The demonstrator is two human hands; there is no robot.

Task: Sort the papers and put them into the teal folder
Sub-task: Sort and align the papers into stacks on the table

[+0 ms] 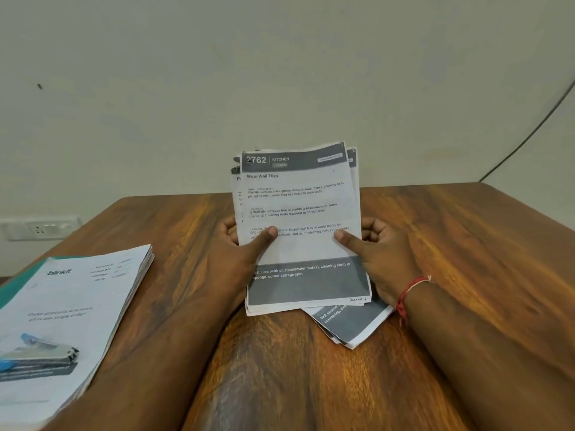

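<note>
A sheaf of white printed papers with dark grey header and footer bands stands nearly upright on a glossy wooden table of warm brown, streaky grain, its lower edges resting on the tabletop. The front sheet reads "2762 KITCHEN" and "Wipe Wall Tiles", with a handwritten page note at the bottom corner; the sheets behind it are fanned unevenly, edges showing at the left and upper right, and several have slipped askew at the lower right, where a grey corner juts out. The left hand clasps the sheaf's left edge, thumb pressed flat across the front page and fingers curled behind. The right hand grips the opposite edge the same way, thumb on the page, a red thread bracelet around the wrist. Both bare forearms stretch in from the near edge of the table. At the near left lies a separate thick stack of white sheets, topped by a "blinkit" printout, resting on the teal folder, of which only a strip shows along the stack's left side. Behind the table rises a plain, pale off-white wall, with a white socket plate low at left and a thin dark cable curving down at right.
</note>
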